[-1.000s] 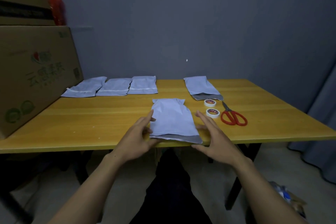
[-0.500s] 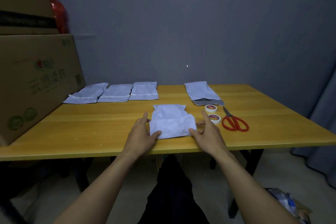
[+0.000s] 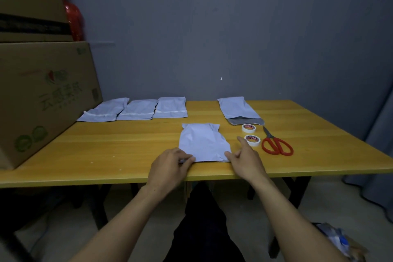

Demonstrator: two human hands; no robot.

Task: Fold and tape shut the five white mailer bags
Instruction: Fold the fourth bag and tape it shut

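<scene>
My left hand (image 3: 172, 162) rests on the folded mailer bag (image 3: 203, 144) at its near-left corner (pinching or flat, can't tell); right hand (image 3: 244, 156) spread, thumb touching near-right corner.

**A:** What colour are the scissors (image 3: 276, 144)?

**B:** Red handles, dark grey blades. The two tape rolls (image 3: 252, 140) just left of them are white, each with a red-and-black label ring inside.

**A:** And the bags?

**B:** The nearest mailer bag (image 3: 203, 144), left of the scissors, is plain white. The bag beyond the scissors (image 3: 238, 108) is white with a silvery grey flap (image 3: 246, 121). The row of three bags (image 3: 138, 110), far left of the scissors, is white, each crossed by a paler strip.

**A:** What about the table (image 3: 106, 149)?

**B:** Yellow, with faint wood-grain streaks.

**A:** And the cardboard box (image 3: 42, 91), farthest left of the scissors?

**B:** Brown, with green lettering, green round marks and a red-and-green logo.
</scene>
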